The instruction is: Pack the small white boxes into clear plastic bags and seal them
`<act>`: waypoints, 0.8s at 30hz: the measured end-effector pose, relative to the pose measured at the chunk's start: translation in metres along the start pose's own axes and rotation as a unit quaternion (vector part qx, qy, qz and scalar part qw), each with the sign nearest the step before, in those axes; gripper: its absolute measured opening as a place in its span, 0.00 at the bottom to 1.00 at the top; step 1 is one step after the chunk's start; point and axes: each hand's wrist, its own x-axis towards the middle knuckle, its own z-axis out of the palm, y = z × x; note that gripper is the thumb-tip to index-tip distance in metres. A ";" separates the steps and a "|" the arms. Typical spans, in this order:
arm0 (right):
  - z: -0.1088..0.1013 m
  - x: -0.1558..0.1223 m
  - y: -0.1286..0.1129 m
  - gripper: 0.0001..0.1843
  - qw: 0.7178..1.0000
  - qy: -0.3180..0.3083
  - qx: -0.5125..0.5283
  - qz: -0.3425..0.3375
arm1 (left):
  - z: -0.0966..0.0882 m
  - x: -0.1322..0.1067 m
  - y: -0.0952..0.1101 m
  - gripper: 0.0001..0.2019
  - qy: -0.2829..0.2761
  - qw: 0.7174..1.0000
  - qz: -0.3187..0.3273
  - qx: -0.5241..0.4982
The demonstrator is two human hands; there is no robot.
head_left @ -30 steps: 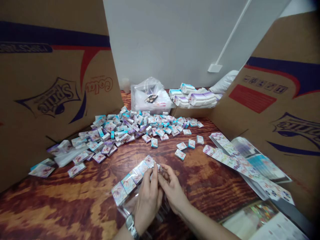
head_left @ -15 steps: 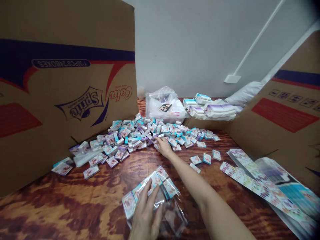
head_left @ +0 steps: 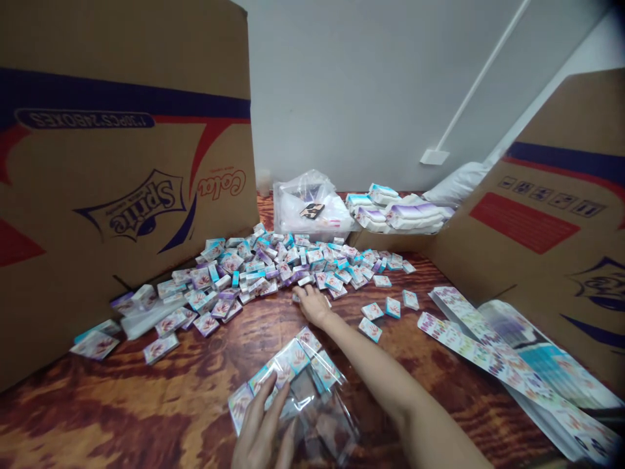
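Observation:
My left hand [head_left: 266, 417] lies with its fingers spread on a clear plastic tray [head_left: 336, 426] near the front of the table. Along the tray's far and left sides sit several small printed boxes [head_left: 295, 355], white with blue and purple and a hand picture; dark, see-through compartments show beside them. Farther off, my right hand [head_left: 314, 306] is at the near edge of a big loose heap of the same small boxes [head_left: 258, 267]. Its fingers are curled down over a small box [head_left: 295, 298], which they mostly hide.
Large cardboard cartons stand at left [head_left: 122, 163] and right [head_left: 551, 215]. Behind the heap are a clear plastic bag [head_left: 312, 202] and soft white packs [head_left: 415, 213] on a carton. Printed card strips [head_left: 488, 352] lie at right, with a few stray boxes [head_left: 392, 307] nearby.
My right hand has drawn back a little from the heap toward me, with a small box under its fingers. My left hand stays on the tray. The whole view has shifted slightly.

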 end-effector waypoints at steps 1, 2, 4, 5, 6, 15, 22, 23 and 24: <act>-0.001 -0.009 0.002 0.25 1.000 -0.013 0.001 -0.021 | -0.002 -0.001 -0.001 0.21 0.004 1.000 0.002 -0.003; -0.002 -0.018 0.006 0.25 0.998 -0.028 0.007 -0.053 | -0.004 -0.003 -0.003 0.21 0.009 1.000 0.002 -0.007; -0.008 -0.034 0.020 0.29 0.989 -0.050 0.038 -0.134 | -0.010 -0.005 -0.008 0.21 0.013 1.000 0.000 -0.009; -0.013 -0.039 0.030 0.31 0.984 -0.045 0.061 -0.162 | -0.013 -0.005 -0.010 0.21 0.007 1.000 0.006 -0.005; -0.018 -0.040 0.040 0.33 0.981 -0.027 0.082 -0.171 | -0.016 -0.005 -0.012 0.22 -0.002 1.000 0.013 0.002; -0.050 -0.004 0.109 0.31 0.994 -0.039 0.074 -0.074 | -0.030 0.001 0.001 0.22 -0.038 0.997 0.054 0.034; -0.080 -0.064 0.155 0.32 0.985 -0.086 0.084 -0.122 | -0.040 -0.011 -0.015 0.26 -0.064 0.998 0.027 0.012; -0.084 -0.068 0.158 0.32 0.984 -0.081 0.088 -0.130 | -0.041 -0.011 -0.015 0.27 -0.066 0.997 0.025 0.007; -0.086 -0.073 0.159 0.32 0.983 -0.084 0.090 -0.138 | -0.043 -0.012 -0.014 0.26 -0.067 0.997 0.022 0.003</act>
